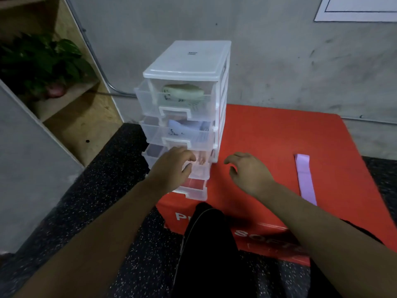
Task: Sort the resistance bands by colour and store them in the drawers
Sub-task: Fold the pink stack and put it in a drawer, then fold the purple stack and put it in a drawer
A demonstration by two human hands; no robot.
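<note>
— Grey wall (279, 61) stood behind, and the red mat (279, 136) carried the drawer unit (187, 59). Where was the purple band (305, 179)?
— It lay flat on the mat, well apart from the unit, on the right side.
— And the hands?
— The left hand (171, 168) had its fingers bent at the front of the third drawer (154, 151); I could not tell if it really gripped. The right hand (249, 173) hovered near, loosely curled, holding nothing.
— How to do this step well?
— I think the drawer needed a straight pull, with the right hand steadying the light unit.
</note>
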